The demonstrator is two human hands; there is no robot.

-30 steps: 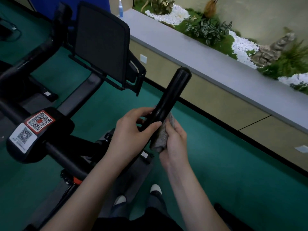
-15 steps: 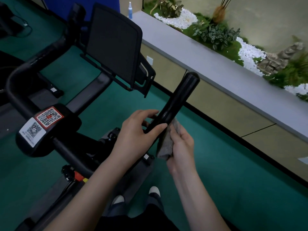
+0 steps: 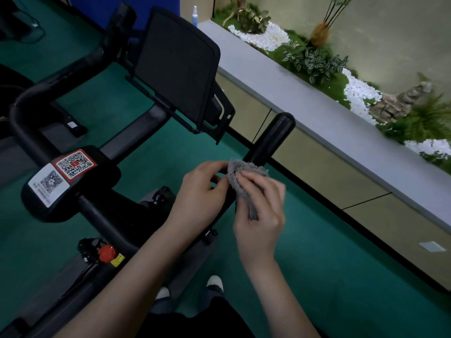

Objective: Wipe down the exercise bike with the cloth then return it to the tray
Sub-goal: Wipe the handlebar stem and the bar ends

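Grey fluffy cloth (image 3: 240,173), draped over black rounded handlebar (image 3: 268,140) of exercise bike; no tray in view. Wrapped and pressed there by curled fingers of right hand (image 3: 261,213); left hand (image 3: 202,189) curled round same handlebar, just beside. Probably light, soft, limp, not fragile; best gathered in a bunch and held firmly against the smooth bar.

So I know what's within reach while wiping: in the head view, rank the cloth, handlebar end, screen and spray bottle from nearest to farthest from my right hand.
1. Cloth: held in the right hand.
2. Handlebar end: just above, up the bar.
3. Screen: further off, up-left.
4. Spray bottle: farthest, at the far end of the ledge.
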